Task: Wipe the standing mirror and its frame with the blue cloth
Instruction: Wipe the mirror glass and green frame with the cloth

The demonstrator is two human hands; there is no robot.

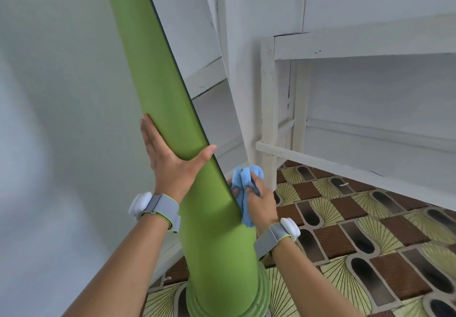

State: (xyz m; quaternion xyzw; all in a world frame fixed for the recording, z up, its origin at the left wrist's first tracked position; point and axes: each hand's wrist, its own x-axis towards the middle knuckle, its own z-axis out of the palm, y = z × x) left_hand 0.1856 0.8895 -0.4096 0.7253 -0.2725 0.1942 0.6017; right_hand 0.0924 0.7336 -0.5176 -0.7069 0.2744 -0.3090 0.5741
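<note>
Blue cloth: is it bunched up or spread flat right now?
Bunched up. The blue cloth is crumpled into a wad in the right hand, pressed against the mirror glass beside the green frame.

A room in a home, by the look of its plain pale walls (49, 94), patterned brown-and-yellow floor covering (357, 242), white-painted wooden furniture frame (267, 94) and green-framed standing mirror (158, 82).

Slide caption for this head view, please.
Left hand steadies the mirror's green frame while the right hand presses a bunched blue cloth against the glass near its lower edge.
</note>
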